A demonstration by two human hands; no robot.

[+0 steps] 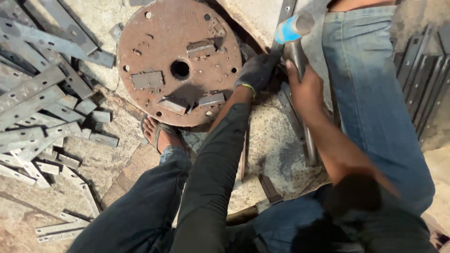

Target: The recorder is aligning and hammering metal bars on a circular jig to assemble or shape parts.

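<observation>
Your bare right hand (pixel 304 89) is clamped on the hammer (pixel 293 28) just right of the rusty disc (pixel 180 61), ready to swing, while your gloved left hand (pixel 257 72) steadies a metal strip (pixel 286 14) at the disc's rim, though I can't tell its grip.

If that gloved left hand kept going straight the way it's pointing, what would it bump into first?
The gloved left hand points up and right, toward the long metal bar and the blue-headed hammer. It would most likely meet the bar first, and may already touch it; depth is unclear. The rusty round plate lies beside it, not ahead.
</observation>
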